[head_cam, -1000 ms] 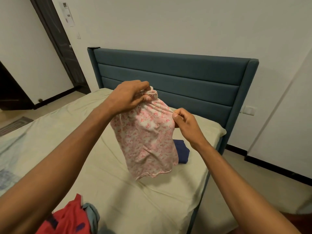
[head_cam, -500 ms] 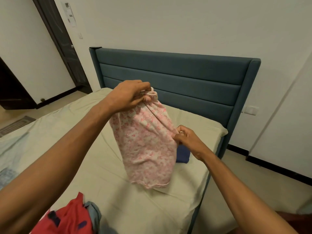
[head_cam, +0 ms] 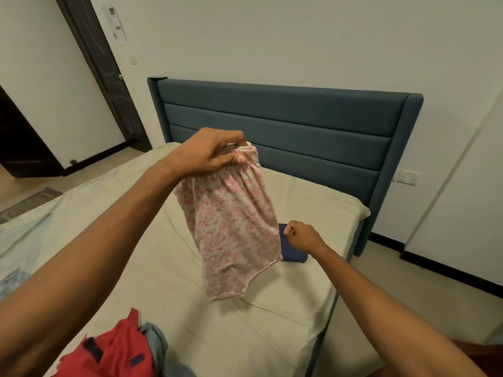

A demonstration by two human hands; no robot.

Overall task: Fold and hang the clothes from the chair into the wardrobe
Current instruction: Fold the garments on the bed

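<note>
**Pink shorts held up by the waistband over the bed**

Head view: The left hand [head_cam: 209, 153] holds the pink patterned garment [head_cam: 231, 227] in the air by its gathered elastic waistband. Fingers and thumb are curled tightly round the bunched top edge, so the grip is clenched on the fabric. The cloth hangs free below the hand, its lower hem clear of the sheet, over the middle of the bed [head_cam: 136, 254] and nearer the headboard [head_cam: 285, 126] end. Holding it by the top like this probably lets the weight pull the fabric straight before a fold.

The right hand [head_cam: 302, 236] sits low beside the garment's right edge, fingers curled in with thumb against forefinger. It looks just apart from the cloth, but whether it pinches a bit of the side seam I cannot tell.

Behind that hand a folded dark blue item [head_cam: 294, 255] lies flat near the bed's right edge, seemingly a finished piece. At the near edge a red garment [head_cam: 114, 352] and a grey-blue one [head_cam: 156, 341] lie in a heap, apparently waiting. No wardrobe or chair is in sight.
</note>
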